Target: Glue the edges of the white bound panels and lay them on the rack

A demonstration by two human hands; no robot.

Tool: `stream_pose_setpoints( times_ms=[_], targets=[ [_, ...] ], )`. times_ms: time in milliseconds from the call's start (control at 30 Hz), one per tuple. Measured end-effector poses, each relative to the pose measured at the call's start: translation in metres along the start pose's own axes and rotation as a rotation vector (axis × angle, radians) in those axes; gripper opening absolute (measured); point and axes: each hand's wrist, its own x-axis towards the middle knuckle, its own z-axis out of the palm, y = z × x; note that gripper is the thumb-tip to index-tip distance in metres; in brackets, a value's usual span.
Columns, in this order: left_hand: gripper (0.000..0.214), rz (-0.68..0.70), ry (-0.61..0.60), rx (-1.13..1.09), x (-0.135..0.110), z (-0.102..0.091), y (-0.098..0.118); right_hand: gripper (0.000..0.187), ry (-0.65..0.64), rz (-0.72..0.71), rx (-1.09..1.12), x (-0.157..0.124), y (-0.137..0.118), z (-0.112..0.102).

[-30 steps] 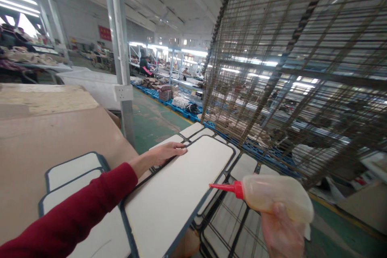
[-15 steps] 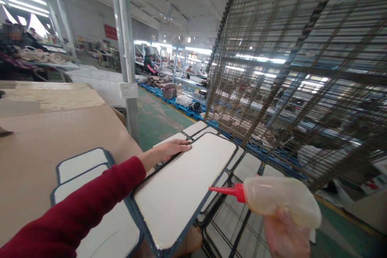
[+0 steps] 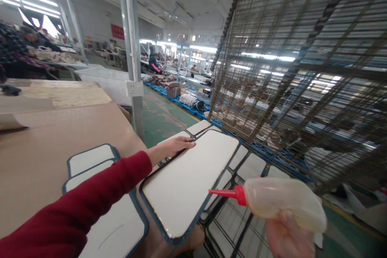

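Note:
My left hand [image 3: 178, 145] grips the far left edge of a white panel [image 3: 193, 181] with a dark blue border, thumb on top and fingers underneath. The panel is held tilted, and yellowish traces show along its border near the close corner. In my right hand [image 3: 288, 229] is a translucent squeeze bottle [image 3: 281, 199], lying sideways with pale yellowish contents. Its red nozzle [image 3: 225, 192] points left, the tip at the panel's right edge; whether it touches cannot be made out. Partly behind my left sleeve, more blue-edged white panels [image 3: 121, 225] lie overlapped on the table.
The brown-topped table [image 3: 90, 129] spans the left. A wire mesh rack [image 3: 290, 68] rises at the right, with more panels [image 3: 254, 165] on its lower wire part. A metal post [image 3: 131, 48] with a socket box stands beyond the table. People sit at work benches farther back.
The view has swung slightly left. Relative to the panel, the nozzle tip has shifted along its right edge toward the near corner. Both hands keep their holds.

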Motion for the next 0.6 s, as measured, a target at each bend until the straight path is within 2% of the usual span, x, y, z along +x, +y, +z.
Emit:
stream_pose_setpoints(
  times_ms=[167, 267, 333, 467, 600],
  targets=[
    [0.041, -0.008, 0.012, -0.027, 0.000, 0.002, 0.001, 0.049, -0.029, 0.049, -0.001, -0.006, 0.001, 0.001],
    [0.034, -0.015, 0.023, -0.050, 0.000, 0.003, 0.003, 0.043, -0.023, 0.011, -0.095, -0.008, 0.009, -0.007],
    [0.029, -0.017, 0.024, -0.055, 0.000, 0.003, 0.004, 0.041, -0.065, -0.019, -0.151, -0.008, 0.013, -0.014],
    [0.027, -0.019, 0.006, -0.068, 0.002, 0.000, 0.004, 0.045, -0.097, -0.040, -0.180, -0.003, 0.016, -0.021],
    [0.026, -0.028, 0.032, -0.075, 0.003, -0.002, 0.005, 0.048, -0.110, -0.024, -0.116, -0.004, 0.017, -0.019]
  ],
)
